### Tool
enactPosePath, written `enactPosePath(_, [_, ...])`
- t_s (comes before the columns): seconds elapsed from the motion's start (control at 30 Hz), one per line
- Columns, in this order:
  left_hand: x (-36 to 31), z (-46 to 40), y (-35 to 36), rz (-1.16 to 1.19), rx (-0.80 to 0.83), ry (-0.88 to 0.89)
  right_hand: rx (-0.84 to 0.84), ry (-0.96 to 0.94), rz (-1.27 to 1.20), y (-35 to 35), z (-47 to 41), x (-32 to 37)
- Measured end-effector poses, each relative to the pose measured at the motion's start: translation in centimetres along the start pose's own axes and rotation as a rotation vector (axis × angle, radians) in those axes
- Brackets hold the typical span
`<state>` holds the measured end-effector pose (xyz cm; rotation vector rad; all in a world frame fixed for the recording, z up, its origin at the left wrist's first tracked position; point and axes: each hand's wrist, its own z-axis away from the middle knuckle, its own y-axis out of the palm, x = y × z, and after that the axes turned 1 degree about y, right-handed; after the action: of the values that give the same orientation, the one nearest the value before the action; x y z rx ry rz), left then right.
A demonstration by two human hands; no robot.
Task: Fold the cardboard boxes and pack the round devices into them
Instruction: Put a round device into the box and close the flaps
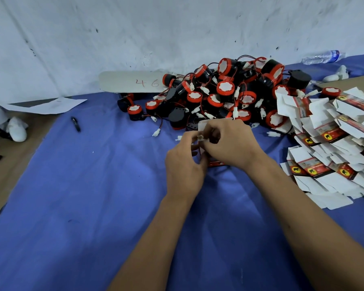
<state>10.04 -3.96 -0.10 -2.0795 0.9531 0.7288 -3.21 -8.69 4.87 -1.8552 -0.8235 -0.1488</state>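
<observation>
Left hand: the left hand [182, 162], nearest the camera on the blue cloth [82, 206], curls its fingers against the side of the box [215, 163] and pinches at its open top.
Right hand: the right hand [229, 143] wraps over the box from the other side; its fingertips pinch a small white plug [201, 138].
Box: between both hands, just in front of the pile of devices [223, 93]; mostly hidden, a white flap [204, 124] standing up behind the fingers.
Device inside: cannot tell whether one is already in.
Handling: thin card looks light and easily creased, so hold by the side walls; the devices look hard and compact, their thin wires best tucked in gently.
Flat boxes: a heap [332, 143] right of the pile.
Pen: a pen [76, 123] left of the pile.
</observation>
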Motion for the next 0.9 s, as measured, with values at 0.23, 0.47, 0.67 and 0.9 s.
enactPosePath(0.23, [-0.2,0.0,0.1,0.000,0.001,0.047,0.003,-0.013,-0.056,-0.2,0.0,0.1])
enactPosePath(0.47, [-0.1,0.0,0.6,0.000,-0.007,-0.016,-0.069,0.163,-0.158,0.2,-0.4,-1.0])
enactPosePath(0.67, [-0.1,0.1,0.6,-0.033,0.012,0.012,-0.078,0.199,-0.215,0.5,-0.2,-1.0])
enactPosePath(0.9, [0.3,-0.1,0.3,-0.027,-0.016,-0.078,0.015,0.170,-0.143,0.2,0.2,-0.6])
